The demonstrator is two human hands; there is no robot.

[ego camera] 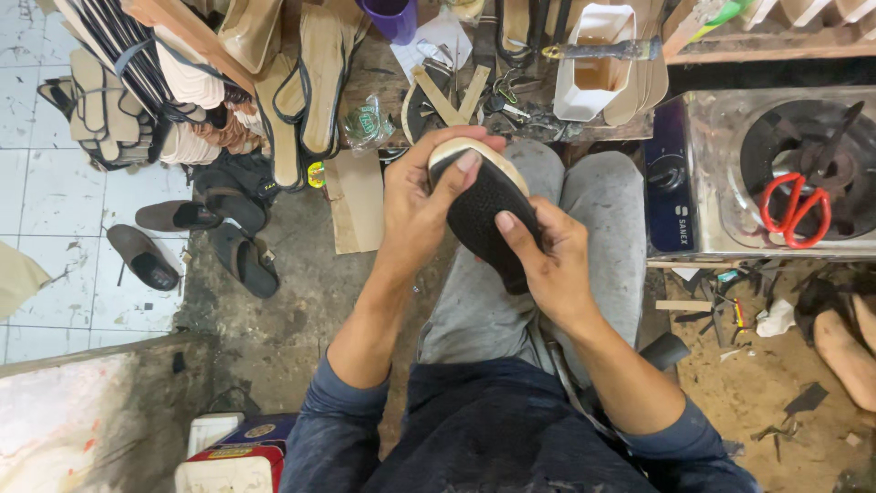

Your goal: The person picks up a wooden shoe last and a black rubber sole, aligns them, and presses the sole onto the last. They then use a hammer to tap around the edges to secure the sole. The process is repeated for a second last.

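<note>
Behind, the cluttered workbench [365, 64] is cut off at the top. Left hand [422, 205] and right hand [547, 260] both grip a black sole [484, 215]; its lower end is hidden.

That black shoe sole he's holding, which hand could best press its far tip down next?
Probably the left hand. It already wraps the far tip of the black sole, with its fingers lying over the pale edge there. The right hand grips the near end, farther from the tip.
</note>
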